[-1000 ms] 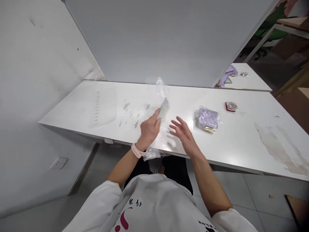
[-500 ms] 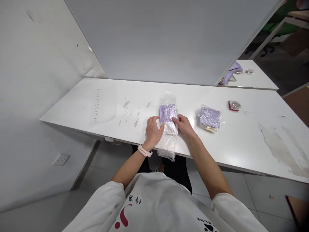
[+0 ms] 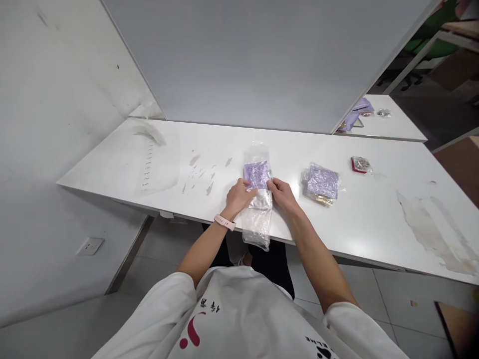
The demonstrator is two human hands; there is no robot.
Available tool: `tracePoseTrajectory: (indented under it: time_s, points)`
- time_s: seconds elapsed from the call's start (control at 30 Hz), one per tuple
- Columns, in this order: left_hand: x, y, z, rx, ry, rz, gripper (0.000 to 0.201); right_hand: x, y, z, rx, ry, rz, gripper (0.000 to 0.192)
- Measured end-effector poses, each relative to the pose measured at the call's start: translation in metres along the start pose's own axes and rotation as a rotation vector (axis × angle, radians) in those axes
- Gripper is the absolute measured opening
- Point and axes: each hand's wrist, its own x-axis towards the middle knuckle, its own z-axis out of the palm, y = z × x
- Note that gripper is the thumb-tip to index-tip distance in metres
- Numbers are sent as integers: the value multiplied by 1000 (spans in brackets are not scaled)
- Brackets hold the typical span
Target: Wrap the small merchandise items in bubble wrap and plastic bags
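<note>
I have the purple packet (image 3: 258,173) flat on the white counter (image 3: 209,144), straight in front of me, one hand at each side of it. Its long axis runs away from my body, nearly square to the counter's near edge: the purple part faces the grey panel (image 3: 243,60), and the silvery part lies toward me. Clear plastic (image 3: 256,219) carries on along the same line at both ends, the far end lying flat, the near end hanging over the edge above my lap.

My left hand (image 3: 237,198) is drawn in close at the left side, thumb laid over the face where purple meets silver, the other fingers bent beside it. My right hand (image 3: 285,195) has the right side, thumb on the rim of the purple part; both sets of fingers look nearly closed on the packet, though I can't see how far they reach beneath.

To my right sits a second purple packet (image 3: 323,182), slightly skewed, with gold showing along its near edge. Farther off lies a small red-edged packet (image 3: 361,164).
</note>
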Motion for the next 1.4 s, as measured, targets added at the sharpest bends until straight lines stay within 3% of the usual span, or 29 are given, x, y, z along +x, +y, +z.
tracePoseTrajectory:
  time_s: [0.07,0.13,0.27,0.37,0.43,0.5,0.63,0.7,0.83,0.9,0.93,0.97,1.0,1.1,1.17,1.23,1.4]
  points:
    - [1,1,0,-35,-52,41,16,0,1,1,-2,-6,-18,39]
    - [0,5,2,-109,-89,130,21,1,-1,3,27,3,-32,39]
    - [-4,19,15,-185,-180,385,11,1,-8,2,219,65,122,61]
    - [-13,28,24,13,-272,557,14,-2,-13,-5,359,-3,200,78]
    - [-23,29,27,199,-331,637,21,-4,-11,-10,357,-91,188,79]
    - [-35,29,28,320,-399,679,26,-3,-6,-12,296,-87,176,79]
    - [-66,25,22,275,-429,578,41,4,8,-12,233,117,163,53]
    - [-83,25,16,198,-472,488,51,7,12,-11,266,130,164,43]
    - [-113,28,0,65,-759,449,58,7,8,-11,380,130,199,31]
    - [-120,29,-6,-32,-959,431,57,5,3,-11,448,132,220,26]
    - [-120,29,-7,-89,-1005,392,54,4,0,-12,473,131,228,24]
    - [-117,27,-6,-141,-972,338,48,4,-1,-12,491,130,235,23]
    - [-112,25,-5,-182,-849,282,43,3,-3,-13,502,130,242,21]
    - [-82,17,5,-182,-204,213,38,3,-5,-14,502,100,254,23]
    - [-60,12,10,-143,53,215,51,2,-5,-15,501,23,250,29]
    - [-43,12,13,-131,101,198,73,0,-6,-14,519,-59,212,34]
    - [-28,21,3,-197,1,139,99,-9,-18,-11,592,-241,97,34]
